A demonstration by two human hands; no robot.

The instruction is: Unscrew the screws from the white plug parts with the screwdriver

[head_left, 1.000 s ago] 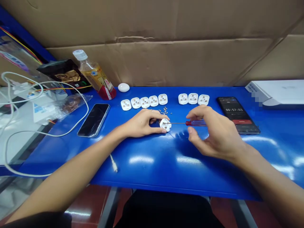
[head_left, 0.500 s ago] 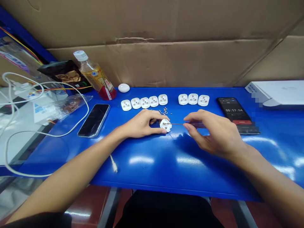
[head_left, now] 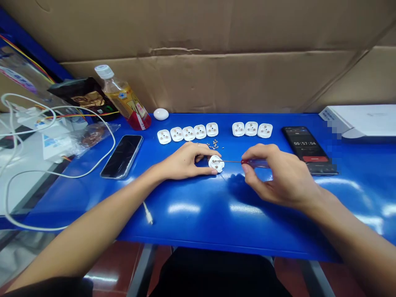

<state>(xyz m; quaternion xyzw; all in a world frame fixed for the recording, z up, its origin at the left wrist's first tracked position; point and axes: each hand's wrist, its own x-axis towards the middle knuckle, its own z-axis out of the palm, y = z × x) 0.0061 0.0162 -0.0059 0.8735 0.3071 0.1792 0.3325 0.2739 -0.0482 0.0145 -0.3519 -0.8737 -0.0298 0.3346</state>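
Observation:
My left hand [head_left: 184, 163] grips a round white plug body [head_left: 216, 163] between thumb and fingers, near the middle of the blue table [head_left: 192, 231]. My right hand [head_left: 275, 175] pinches the red handle of a small screwdriver [head_left: 255, 163]. Its thin steel shaft runs left, with the tip resting on the plug's face. Behind my left fingers, a small pile of tiny metal screws [head_left: 214, 144] lies on the table. Beyond it stand two groups of white plug pieces, several on the left [head_left: 188, 133] and three on the right [head_left: 251, 129].
A dark smartphone [head_left: 121, 156] lies left of my hands, and a phone showing a timer [head_left: 305, 148] lies right. A bottle [head_left: 123, 97], a white oval object [head_left: 161, 114] and a white cable [head_left: 62, 173] are at the back left. Cardboard [head_left: 198, 29] rises behind.
My right hand has shifted its fingers on the screwdriver handle, and more of the red shows again. The plug and my left hand stay almost still. The timer has moved up one second.

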